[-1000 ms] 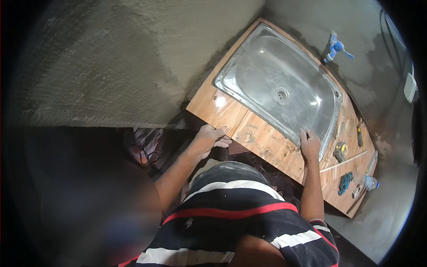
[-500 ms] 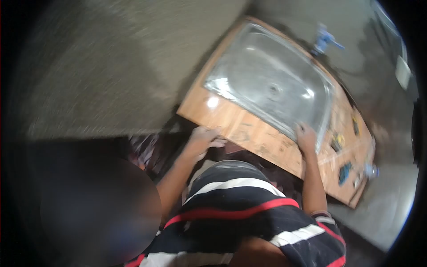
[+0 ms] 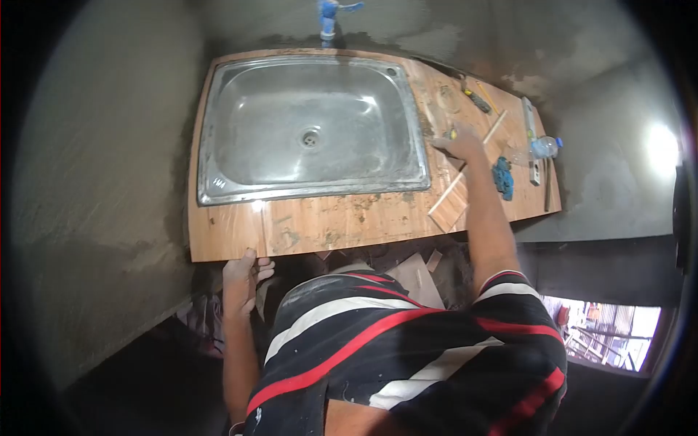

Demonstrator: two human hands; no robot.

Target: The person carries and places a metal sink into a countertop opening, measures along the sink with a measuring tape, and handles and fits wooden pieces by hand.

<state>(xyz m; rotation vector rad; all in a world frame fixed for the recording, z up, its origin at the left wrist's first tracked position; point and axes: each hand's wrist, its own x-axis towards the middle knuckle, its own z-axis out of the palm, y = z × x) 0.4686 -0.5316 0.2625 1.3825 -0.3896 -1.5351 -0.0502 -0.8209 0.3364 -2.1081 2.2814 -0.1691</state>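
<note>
A stainless steel sink point(image 3: 280, 178) is set in a wood-grain board point(image 3: 327, 229). My right hand point(image 3: 462, 144) is on the board just right of the sink. Its fingers are bent over a small yellow-and-black tool point(image 3: 453, 134), mostly covered by the hand. Beneath the right forearm and wrist lies a thin wooden strip point(image 3: 445, 200). At the board's front left edge is my left hand point(image 3: 242, 280), fingers apart, thumb side against the edge; nothing shows in it.
On the board's right lie a yellow-and-dark-handled tool point(image 3: 476, 100), a blue-green cloth-like bundle point(image 3: 502, 178), a plastic bottle point(image 3: 544, 147) and a pale level-like bar point(image 3: 529, 120). A blue tap point(image 3: 329, 18) projects from the wall behind. The grey wall point(image 3: 123, 167) borders the left side.
The view has turned and straightened. My right hand has left the sink's front rim for the yellow-and-black tool at the right. My left hand stays near the front edge.
</note>
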